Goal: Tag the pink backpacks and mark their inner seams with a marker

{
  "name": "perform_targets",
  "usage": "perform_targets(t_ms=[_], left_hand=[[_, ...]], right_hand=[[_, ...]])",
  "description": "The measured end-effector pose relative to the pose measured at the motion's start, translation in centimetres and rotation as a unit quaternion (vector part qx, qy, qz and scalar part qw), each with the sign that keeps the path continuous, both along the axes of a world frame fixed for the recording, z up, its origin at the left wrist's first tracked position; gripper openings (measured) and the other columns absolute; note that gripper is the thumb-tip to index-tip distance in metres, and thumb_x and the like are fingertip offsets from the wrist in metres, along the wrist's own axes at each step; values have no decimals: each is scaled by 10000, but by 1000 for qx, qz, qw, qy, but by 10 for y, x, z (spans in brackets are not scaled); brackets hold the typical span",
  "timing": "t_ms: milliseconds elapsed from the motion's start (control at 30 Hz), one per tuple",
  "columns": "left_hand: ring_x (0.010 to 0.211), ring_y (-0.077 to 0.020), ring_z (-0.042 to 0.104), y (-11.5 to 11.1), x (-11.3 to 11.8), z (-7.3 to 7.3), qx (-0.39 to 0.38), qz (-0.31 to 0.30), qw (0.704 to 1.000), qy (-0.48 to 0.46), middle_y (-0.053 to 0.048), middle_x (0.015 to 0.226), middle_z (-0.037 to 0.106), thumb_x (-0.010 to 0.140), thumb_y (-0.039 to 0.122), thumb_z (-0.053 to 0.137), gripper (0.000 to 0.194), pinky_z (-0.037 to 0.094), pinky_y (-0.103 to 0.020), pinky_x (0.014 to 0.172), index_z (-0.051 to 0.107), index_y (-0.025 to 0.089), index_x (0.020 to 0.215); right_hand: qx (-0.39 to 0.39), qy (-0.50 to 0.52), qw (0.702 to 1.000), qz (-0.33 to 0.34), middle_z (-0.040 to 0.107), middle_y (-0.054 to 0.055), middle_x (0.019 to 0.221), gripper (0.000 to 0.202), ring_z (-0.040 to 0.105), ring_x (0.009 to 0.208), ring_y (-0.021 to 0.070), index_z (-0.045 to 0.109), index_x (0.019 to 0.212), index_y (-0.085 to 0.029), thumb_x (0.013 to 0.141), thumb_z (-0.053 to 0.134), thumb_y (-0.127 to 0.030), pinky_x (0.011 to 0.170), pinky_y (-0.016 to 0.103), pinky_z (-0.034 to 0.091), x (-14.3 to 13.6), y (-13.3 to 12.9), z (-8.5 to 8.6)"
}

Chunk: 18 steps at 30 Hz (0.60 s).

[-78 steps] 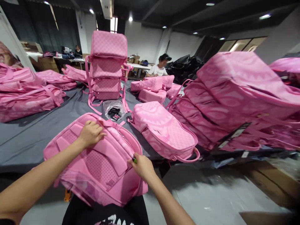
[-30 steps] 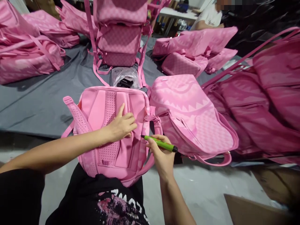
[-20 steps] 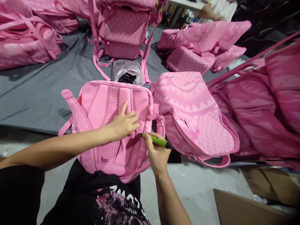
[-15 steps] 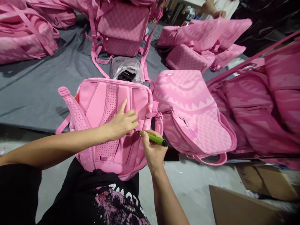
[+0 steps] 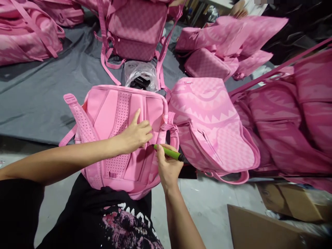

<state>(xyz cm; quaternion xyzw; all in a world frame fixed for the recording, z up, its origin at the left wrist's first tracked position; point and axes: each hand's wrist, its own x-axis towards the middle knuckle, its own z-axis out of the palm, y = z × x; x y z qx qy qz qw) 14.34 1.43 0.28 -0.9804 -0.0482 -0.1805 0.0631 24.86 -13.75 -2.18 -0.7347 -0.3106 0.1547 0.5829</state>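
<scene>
A pink backpack [image 5: 103, 110] lies with its padded back panel and straps facing up at the table's near edge, against my body. My left hand [image 5: 135, 136] rests on that panel, one finger stretched away from me, while the fingers nearest me close on the fabric near the middle. In my right hand [image 5: 169, 169] is a green marker pen [image 5: 168, 152] with a black end, held like a pencil. Its tip points left and meets the panel beside my left fingertips. Exactly what those fingertips pinch is hidden.
A second pink backpack [image 5: 207, 114] lies just right. A clear plastic bag [image 5: 141, 74] with dark items sits behind, near a checked pink bag [image 5: 137, 27]. More pink bags [image 5: 277, 131] crowd the right. Cardboard [image 5: 254, 228] lies below. Another person's hand [image 5: 239, 9] touches bags at the back.
Both hands and the marker keep nearly the same place on the backpack. The view has shifted slightly. At the back, the other person's hand and the bag under it have moved a little.
</scene>
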Motion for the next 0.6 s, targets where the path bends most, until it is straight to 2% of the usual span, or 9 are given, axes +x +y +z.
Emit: perform_targets(t_ms=[333,500,600], left_hand=[[961,-252,530,-1,1,-2,-1,2,1000,0,-61,872,634,797,307,702,172,226,-761,1061,640,154,848],[956,-258,541,-2,-1,14,7,4,1000,29,-68,896,645,797,326,706,202,215,-743,1057,631,154,872],[912,-244,568,2,-2,23,20,-29,998,47,-59,863,658,766,285,734,197,292,-619,1066,623,153,861]], right_hand=[[-34,18,999,28,694,56,755,324,623,630,162,708,925,-141,812,681,-444,602,287,524,5,-4,-2],[-18,-6,999,49,715,80,866,299,664,740,191,706,961,-152,822,675,-415,664,309,552,6,-7,-1],[-5,-10,998,67,718,83,865,263,680,783,204,706,925,-156,835,663,-400,684,315,565,3,-8,3]])
